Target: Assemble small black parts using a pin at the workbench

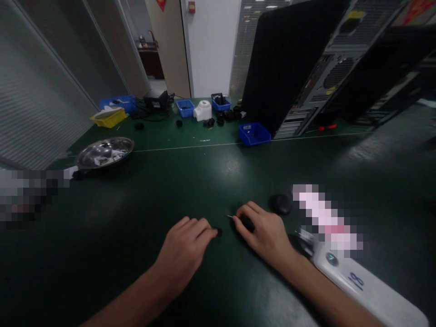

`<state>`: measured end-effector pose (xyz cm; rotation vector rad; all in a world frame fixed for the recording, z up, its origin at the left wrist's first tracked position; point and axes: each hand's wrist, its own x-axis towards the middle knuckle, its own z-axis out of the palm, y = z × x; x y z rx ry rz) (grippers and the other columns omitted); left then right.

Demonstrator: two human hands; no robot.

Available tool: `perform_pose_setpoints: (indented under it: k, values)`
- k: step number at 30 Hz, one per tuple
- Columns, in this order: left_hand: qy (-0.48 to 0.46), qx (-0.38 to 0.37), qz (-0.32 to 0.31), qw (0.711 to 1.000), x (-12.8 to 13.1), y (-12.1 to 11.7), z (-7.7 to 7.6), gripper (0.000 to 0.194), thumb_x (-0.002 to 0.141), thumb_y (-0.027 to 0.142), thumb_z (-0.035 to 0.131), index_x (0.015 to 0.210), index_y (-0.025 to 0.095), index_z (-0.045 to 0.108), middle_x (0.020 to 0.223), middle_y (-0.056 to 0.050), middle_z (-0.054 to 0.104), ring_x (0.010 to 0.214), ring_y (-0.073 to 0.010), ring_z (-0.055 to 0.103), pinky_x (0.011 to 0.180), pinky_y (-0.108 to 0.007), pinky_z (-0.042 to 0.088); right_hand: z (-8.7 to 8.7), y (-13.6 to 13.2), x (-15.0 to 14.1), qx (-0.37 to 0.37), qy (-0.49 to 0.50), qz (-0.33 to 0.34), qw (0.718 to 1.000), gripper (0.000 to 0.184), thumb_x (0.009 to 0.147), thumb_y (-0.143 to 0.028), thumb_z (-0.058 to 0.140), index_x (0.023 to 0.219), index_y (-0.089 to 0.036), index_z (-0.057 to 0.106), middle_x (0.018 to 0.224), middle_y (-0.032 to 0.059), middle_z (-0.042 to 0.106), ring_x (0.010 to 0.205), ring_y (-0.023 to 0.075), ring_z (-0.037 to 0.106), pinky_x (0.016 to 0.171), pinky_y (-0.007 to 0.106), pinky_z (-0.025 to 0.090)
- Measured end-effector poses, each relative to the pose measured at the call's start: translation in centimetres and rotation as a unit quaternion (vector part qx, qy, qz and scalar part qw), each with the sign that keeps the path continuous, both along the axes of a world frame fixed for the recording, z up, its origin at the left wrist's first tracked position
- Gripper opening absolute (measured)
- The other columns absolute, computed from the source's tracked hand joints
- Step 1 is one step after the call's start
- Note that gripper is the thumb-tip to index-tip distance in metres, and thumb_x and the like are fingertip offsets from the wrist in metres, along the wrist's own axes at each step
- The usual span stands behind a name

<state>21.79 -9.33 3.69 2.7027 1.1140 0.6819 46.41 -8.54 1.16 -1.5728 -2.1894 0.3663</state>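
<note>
My left hand [188,240] is closed, its thumb and forefinger pinching a small black part [219,232] just above or on the green table [153,254]; what kind of part it is I cannot make out. To its right, my right hand [264,227] is closed round the black handle of a screwdriver-like tool [248,223]. The thin metal tip of that tool points left, over the black part and apart from it. A round dark object [282,204] lies just beyond my right hand.
A white device marked 18 [368,281] lies beside my right forearm. Far left stands a metal bowl [127,146] with scraps. Along the back are a blue bin [255,135], a yellow tray [109,119], a white housing [203,111], and black computer cases [289,59].
</note>
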Motion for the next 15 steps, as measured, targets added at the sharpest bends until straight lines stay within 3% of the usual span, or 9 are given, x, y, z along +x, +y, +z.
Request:
perform_pose_setpoints:
  k: [5,10,15]
  values:
    - [-0.064,-0.032,0.023,0.997,0.4,-0.5,-2.5,0.018,0.101,0.014,0.053,0.104,0.019,0.07,0.114,-0.008,0.066,0.095,-0.02,0.063,0.079,-0.036,0.056,0.5,-0.2,0.0,-0.006,0.041,0.009,0.999,0.02,0.102,-0.036,0.053,0.094,-0.023,0.064,0.094,0.0016,0.067,0.075,0.0147,0.064,0.068,0.026,0.044]
    - [-0.118,-0.137,0.008,0.983,-0.1,0.3,-2.9,0.018,0.099,0.014,0.059,0.113,0.022,0.067,0.109,-0.003,0.069,0.103,-0.0174,0.064,0.093,-0.035,0.056,0.7,-0.6,-0.2,-0.017,0.085,0.087,0.992,0.016,0.101,-0.033,0.053,0.094,-0.022,0.062,0.091,0.0015,0.065,0.075,0.0138,0.061,0.069,0.026,0.042]
    - [-0.126,-0.151,0.016,0.98,-0.2,0.1,-3.4,0.029,0.099,0.013,0.059,0.124,0.024,0.067,0.117,-0.003,0.068,0.108,-0.0174,0.065,0.099,-0.036,0.056,0.7,-0.8,-0.5,-0.016,0.054,0.104,0.993,0.015,0.1,-0.033,0.053,0.096,-0.023,0.063,0.091,0.0008,0.064,0.072,0.0132,0.06,0.065,0.027,0.039]
